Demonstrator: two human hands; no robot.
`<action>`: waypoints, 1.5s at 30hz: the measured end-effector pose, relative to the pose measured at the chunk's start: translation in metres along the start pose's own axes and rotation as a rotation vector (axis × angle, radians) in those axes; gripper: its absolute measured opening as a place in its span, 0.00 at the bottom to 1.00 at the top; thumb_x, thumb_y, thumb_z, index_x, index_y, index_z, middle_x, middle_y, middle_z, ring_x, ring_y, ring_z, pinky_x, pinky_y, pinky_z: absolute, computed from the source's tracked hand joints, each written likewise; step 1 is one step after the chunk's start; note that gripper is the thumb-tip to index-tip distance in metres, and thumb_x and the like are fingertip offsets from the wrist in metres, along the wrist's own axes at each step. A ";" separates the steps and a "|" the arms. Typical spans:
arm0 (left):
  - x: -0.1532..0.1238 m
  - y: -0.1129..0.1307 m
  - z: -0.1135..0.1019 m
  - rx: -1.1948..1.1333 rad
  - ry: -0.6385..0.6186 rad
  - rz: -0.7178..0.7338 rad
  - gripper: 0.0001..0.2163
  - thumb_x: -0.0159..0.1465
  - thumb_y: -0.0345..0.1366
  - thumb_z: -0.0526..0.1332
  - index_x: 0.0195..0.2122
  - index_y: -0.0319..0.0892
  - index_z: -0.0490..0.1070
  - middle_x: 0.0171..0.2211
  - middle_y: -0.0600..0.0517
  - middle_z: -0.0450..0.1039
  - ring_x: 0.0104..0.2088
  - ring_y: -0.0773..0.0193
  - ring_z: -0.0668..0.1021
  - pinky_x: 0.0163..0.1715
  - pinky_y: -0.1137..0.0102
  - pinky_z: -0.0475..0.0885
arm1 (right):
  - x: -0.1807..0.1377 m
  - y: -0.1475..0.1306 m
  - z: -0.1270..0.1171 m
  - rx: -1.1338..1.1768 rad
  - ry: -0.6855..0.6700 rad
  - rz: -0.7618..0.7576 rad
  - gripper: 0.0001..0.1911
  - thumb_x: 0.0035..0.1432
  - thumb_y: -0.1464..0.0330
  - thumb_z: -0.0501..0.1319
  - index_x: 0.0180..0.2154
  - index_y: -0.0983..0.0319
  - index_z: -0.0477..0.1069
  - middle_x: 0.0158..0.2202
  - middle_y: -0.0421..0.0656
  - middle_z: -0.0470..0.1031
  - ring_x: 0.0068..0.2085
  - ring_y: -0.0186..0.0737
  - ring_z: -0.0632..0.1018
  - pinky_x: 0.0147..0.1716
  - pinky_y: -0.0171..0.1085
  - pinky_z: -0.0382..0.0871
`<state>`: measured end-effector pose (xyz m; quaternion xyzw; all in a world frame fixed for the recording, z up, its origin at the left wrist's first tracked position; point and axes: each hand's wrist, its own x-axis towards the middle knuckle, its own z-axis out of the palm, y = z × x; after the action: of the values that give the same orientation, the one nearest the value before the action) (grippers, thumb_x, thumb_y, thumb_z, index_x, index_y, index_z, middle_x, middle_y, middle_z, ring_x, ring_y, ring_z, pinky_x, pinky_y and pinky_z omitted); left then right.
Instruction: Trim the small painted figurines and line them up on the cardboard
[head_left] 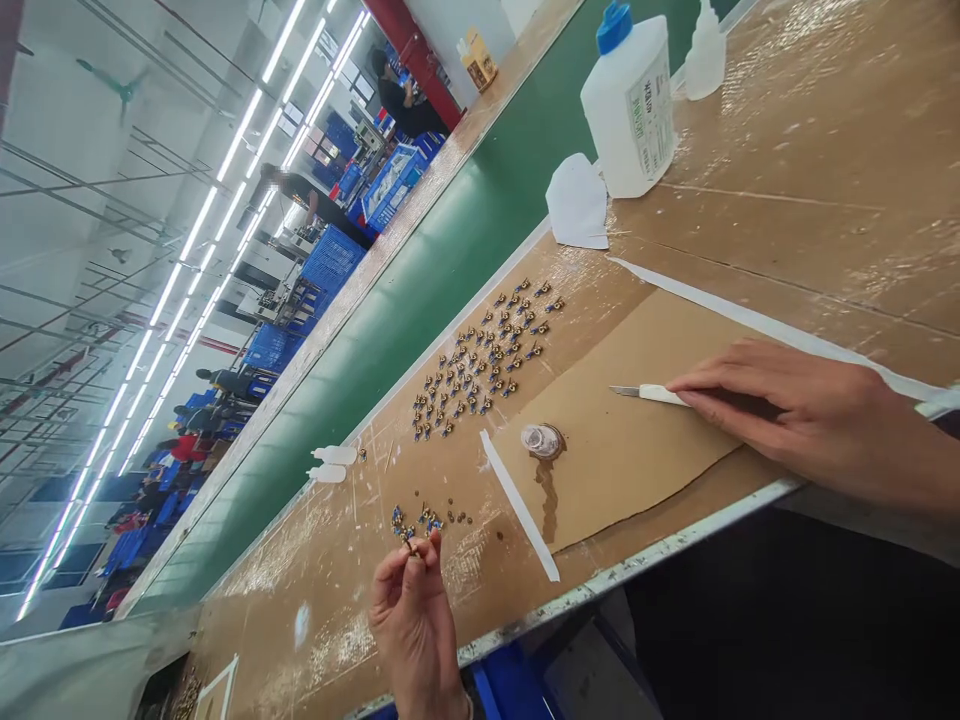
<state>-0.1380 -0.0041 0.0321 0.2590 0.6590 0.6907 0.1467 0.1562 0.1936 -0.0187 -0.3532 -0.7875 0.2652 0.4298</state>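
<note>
Workbench (787, 230), tape-covered, seen at a tilt; clock positions refer to the view.

At 6 o'clock, nearest the viewer, the left hand (411, 615) is raised over the bench edge. Its thumb and fingertips are pinched together on a small brass-and-blue part (412, 546). Just beyond it, toward 12 o'clock, lies a loose cluster of like parts (424, 518).

At 1 o'clock from that cluster, a white strip (519, 505) runs along the edge of a cardboard sheet (637, 450). A small round clear cap (541, 440) stands on the sheet in a dark wet stain.

At 3 o'clock, the right hand (795, 405) rests on the cardboard. It is well apart from the left hand, and its fingers are closed along a white-handled blade (649, 393) that points toward 9 o'clock.

Near the centre, ranked parts (484, 360) stand in rows on the bench. Two small dropper bottles (334, 463) lie at their 8 o'clock.

At 1 o'clock stand a white wipe (577, 203), a large blue-capped bottle (630, 105) and a smaller bottle (705, 50).

Beyond them, a green conveyor belt (420, 300) runs from 8 to 1 o'clock. Blue crates (330, 260) and other people at work stand at 10 to 11 o'clock.
</note>
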 end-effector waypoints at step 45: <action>0.026 0.043 0.142 1.255 -0.620 0.627 0.06 0.56 0.43 0.62 0.29 0.49 0.76 0.28 0.56 0.77 0.31 0.63 0.77 0.33 0.71 0.69 | 0.003 0.011 0.000 -0.129 -0.023 -0.106 0.10 0.62 0.71 0.54 0.36 0.66 0.73 0.35 0.47 0.72 0.40 0.41 0.68 0.41 0.42 0.63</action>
<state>-0.0753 0.1244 0.0779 0.6504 0.7522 0.0919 -0.0523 0.1592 0.2022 -0.0250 -0.3351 -0.8253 0.1946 0.4106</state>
